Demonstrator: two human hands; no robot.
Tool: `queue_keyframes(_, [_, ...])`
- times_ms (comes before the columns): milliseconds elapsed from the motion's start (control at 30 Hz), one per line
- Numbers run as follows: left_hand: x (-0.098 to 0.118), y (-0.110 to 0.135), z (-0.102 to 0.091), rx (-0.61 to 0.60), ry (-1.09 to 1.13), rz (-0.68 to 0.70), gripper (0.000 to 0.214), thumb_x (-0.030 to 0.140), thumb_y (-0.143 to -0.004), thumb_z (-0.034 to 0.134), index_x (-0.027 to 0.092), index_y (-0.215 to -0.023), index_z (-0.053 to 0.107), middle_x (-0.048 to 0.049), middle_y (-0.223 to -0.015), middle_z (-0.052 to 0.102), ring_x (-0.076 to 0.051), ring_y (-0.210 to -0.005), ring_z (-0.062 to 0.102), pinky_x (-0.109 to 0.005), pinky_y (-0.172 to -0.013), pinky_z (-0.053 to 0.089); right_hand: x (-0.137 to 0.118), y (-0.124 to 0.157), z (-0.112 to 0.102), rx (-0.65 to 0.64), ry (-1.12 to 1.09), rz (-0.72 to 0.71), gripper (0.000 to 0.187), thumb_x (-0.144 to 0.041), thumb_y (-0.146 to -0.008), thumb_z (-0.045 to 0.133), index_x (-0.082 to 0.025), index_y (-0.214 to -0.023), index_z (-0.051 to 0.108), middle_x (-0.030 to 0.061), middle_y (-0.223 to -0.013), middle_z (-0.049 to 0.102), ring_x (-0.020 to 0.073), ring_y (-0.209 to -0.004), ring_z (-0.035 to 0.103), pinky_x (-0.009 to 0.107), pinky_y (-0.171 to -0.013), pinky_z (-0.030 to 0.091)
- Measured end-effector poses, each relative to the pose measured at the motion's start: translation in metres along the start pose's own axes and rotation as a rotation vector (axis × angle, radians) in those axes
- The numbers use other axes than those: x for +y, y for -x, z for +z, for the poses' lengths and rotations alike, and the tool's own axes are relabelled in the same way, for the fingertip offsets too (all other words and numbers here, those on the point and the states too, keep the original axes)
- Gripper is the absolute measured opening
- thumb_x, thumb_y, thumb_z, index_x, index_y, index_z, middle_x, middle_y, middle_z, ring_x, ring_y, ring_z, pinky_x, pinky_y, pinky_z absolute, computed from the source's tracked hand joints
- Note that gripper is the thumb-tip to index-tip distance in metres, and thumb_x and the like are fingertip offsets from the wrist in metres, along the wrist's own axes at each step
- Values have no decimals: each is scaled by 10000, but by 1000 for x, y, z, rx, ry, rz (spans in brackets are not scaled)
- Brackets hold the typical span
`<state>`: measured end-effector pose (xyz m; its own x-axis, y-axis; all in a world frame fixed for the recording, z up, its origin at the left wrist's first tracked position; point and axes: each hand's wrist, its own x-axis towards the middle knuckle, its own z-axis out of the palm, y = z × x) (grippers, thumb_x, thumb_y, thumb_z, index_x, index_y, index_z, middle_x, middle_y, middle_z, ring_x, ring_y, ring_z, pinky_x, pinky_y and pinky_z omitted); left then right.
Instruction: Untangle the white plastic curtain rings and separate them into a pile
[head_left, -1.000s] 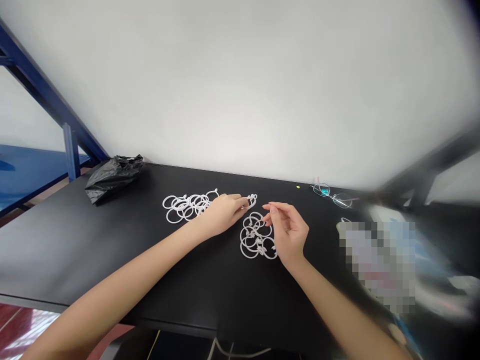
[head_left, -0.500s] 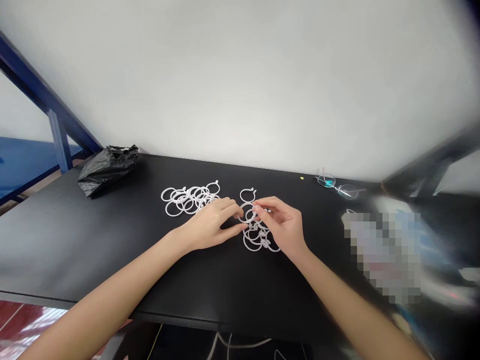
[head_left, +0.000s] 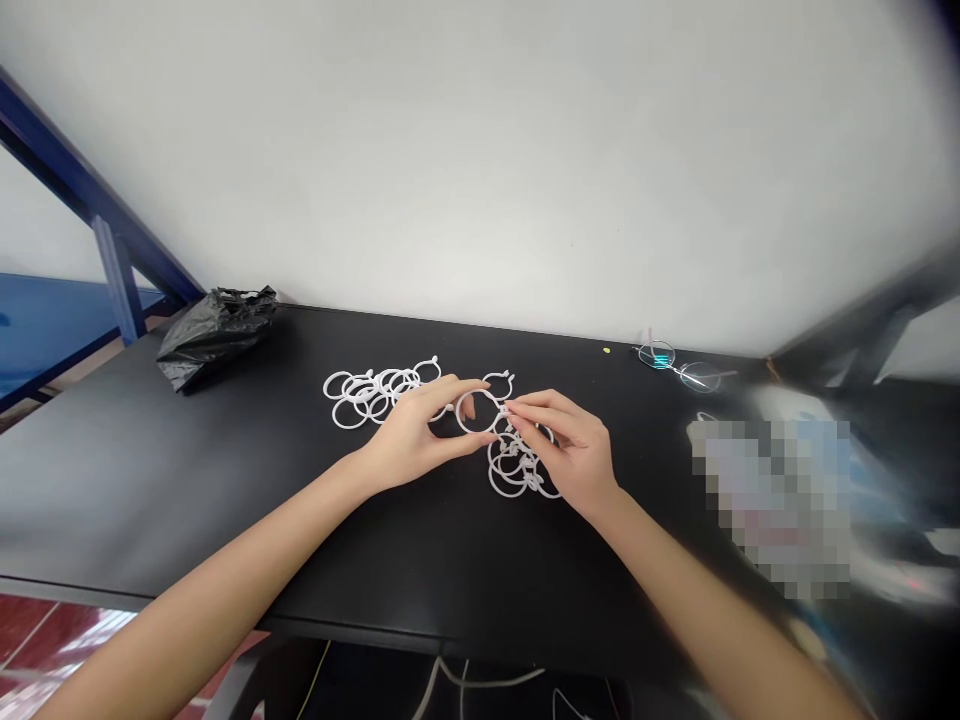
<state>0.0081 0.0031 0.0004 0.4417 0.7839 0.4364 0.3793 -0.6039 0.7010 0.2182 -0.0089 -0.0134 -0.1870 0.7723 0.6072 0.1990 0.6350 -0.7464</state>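
Note:
Both my hands hold one white plastic ring [head_left: 478, 411] just above the black table [head_left: 225, 500]. My left hand [head_left: 416, 435] pinches its left side between thumb and fingers. My right hand [head_left: 574, 450] pinches its right side at the clasp. Under my right hand lies a heap of joined white rings [head_left: 516, 465]. A second heap of white rings [head_left: 375, 392] lies behind my left hand. One single ring [head_left: 499, 381] rests on the table just beyond the held one.
A crumpled black plastic bag [head_left: 214, 335] sits at the table's far left. A pair of glasses [head_left: 679, 365] lies at the far right by the white wall. A blurred-out object [head_left: 772, 500] is at the right. Blue metal framing [head_left: 112, 260] stands on the left.
My left hand let go of a ring at the back and came to the middle. Both hands closed on one ring and lifted it slightly off the heap.

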Motion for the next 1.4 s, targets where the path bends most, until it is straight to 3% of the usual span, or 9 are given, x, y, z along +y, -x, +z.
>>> queue_keyframes(300, [-1,3,3,85,-41,81,443,412,-792,758,191,-1146,610,-42,-893,640,-173,-822,601,-327,-774,509,-5,-1,0,50,143,-96,162,-159,-855,677,-277,-904,776,26,-857,766,173,-717,709,309,-596,592])
queue_keyframes(500, [-2,3,1,38,-74,96,418,409,-842,706,191,-1182,599,-64,-962,654,-194,-902,613,-350,-844,509,-6,-1,-1,41,111,-106,177,-134,-845,681,-270,-905,777,25,-843,757,165,-707,705,294,-588,583])
queue_keyframes(767, [-3,5,2,31,-103,108,362,372,-864,690,176,-1155,598,-54,-920,638,-179,-867,596,-330,-822,503,-6,-2,-2,28,107,-87,139,-149,-846,682,-257,-856,770,25,-820,753,161,-691,697,294,-584,583])
queue_keyframes(1033, [-3,4,1,49,-114,117,425,371,-850,708,210,-1224,584,-68,-994,646,-199,-927,596,-361,-854,508,-3,1,1,50,79,-88,186,-139,-836,688,-264,-958,754,41,-895,747,179,-750,706,342,-659,606])
queue_keyframes(1267, [-20,-1,-15,128,-490,215,467,311,-916,596,197,-1355,484,-93,-1039,572,-197,-899,553,-374,-804,491,-7,-1,0,80,84,-63,132,-194,-844,678,-227,-958,735,62,-894,734,165,-687,686,342,-623,604])
queue_keyframes(1400, [-28,-3,-27,125,-652,121,417,300,-927,535,147,-1312,489,-79,-958,601,-201,-832,564,-366,-780,466,-7,-1,0,91,94,-76,110,-169,-856,654,-223,-909,733,53,-864,734,147,-650,666,314,-583,584])
